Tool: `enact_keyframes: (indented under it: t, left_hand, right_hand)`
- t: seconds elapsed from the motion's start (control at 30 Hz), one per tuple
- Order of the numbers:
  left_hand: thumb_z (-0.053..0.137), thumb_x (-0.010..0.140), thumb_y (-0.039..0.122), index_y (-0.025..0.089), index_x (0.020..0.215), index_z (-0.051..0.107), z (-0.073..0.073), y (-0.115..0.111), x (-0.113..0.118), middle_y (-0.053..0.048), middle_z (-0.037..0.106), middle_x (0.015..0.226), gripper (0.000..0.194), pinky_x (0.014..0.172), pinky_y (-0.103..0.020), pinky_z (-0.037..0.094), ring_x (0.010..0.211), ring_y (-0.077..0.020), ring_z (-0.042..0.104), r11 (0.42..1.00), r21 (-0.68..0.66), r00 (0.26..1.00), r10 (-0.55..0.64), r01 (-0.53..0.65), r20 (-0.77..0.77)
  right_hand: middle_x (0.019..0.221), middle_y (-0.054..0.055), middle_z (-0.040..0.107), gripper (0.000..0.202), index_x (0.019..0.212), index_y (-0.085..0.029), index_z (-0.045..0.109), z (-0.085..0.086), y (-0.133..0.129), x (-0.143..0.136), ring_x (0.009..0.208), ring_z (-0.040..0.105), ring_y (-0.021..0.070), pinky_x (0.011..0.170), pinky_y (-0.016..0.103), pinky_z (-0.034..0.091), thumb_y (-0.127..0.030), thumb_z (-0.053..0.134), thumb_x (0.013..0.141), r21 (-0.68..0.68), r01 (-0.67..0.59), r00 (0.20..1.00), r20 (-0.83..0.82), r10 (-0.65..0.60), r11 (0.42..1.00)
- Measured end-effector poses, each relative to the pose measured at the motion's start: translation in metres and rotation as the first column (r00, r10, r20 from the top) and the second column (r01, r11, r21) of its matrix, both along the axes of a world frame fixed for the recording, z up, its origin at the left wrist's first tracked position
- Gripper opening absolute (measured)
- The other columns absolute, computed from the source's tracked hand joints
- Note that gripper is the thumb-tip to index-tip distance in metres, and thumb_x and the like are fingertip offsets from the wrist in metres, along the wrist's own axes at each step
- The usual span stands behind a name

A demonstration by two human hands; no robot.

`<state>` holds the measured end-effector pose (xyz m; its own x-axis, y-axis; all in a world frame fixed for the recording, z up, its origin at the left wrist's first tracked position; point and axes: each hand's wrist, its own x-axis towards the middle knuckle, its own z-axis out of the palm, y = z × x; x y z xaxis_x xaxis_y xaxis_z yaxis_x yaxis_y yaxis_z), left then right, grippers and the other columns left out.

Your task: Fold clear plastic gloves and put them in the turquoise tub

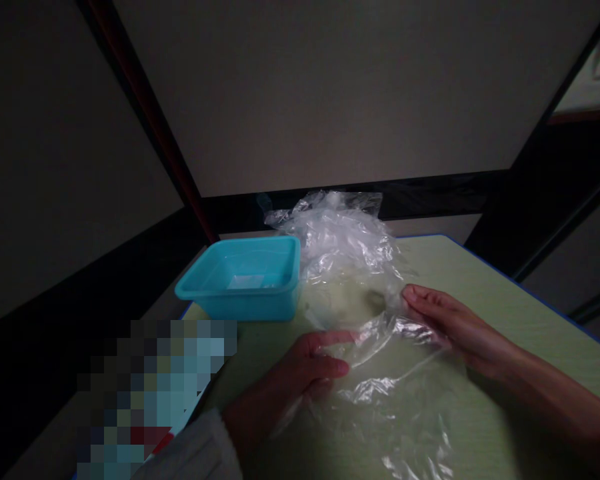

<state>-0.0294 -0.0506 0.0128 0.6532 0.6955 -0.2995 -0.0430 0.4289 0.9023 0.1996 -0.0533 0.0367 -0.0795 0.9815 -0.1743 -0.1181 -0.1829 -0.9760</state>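
A clear, crinkled plastic bag (pixel 375 390) is spread between my hands above the table. My right hand (pixel 437 317) pinches its edge between thumb and fingers on the right. On the left, my left hand (pixel 313 363) grips the film, its thumb lying over curled fingers and its index finger stretched out against the plastic. Just beyond lies a bunched heap of similar clear plastic bags (pixel 340 237). Where one bag ends and the heap begins is hard to make out.
A turquoise plastic basin (pixel 250 305) stands at the table's left edge, with something pale at its bottom. The light green table (pixel 485 287) has a blue edge. Pale panels (pixel 330 100) rise behind it. A blurred-out patch (pixel 180 393) covers something at lower left.
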Motion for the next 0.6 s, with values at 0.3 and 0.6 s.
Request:
enact_keyframes:
  t: [0.3,0.6]
  left_hand:
    - [0.07,0.058,0.031,0.011,0.119,0.057,0.0003,0.0009,0.0007,0.013,0.033,0.03,0.065,0.036,-0.019,0.013,0.029,-0.0032,0.017,0.999,0.037,1.0,0.008,-0.008,0.004]
    - [0.067,0.06,0.025,0.011,0.125,0.053,0.0019,0.0013,0.0011,0.013,0.036,0.031,0.068,0.036,-0.019,0.013,0.029,-0.0039,0.018,0.999,0.028,0.999,0.04,-0.041,0.031]
  right_hand:
    - [0.045,-0.008,0.04,0.043,0.063,-0.019,0.051,0.0006,-0.0014,-0.0002,0.038,0.03,0.0056,0.037,0.018,0.021,-0.056,0.073,0.061,0.1,0.153,0.984,0.078,-0.161,0.983]
    - [0.041,-0.008,0.04,0.047,0.06,-0.019,0.052,0.0053,-0.0013,-0.0029,0.036,0.03,0.0051,0.035,0.017,0.022,-0.059,0.076,0.053,0.157,0.25,0.962,0.071,-0.263,0.955]
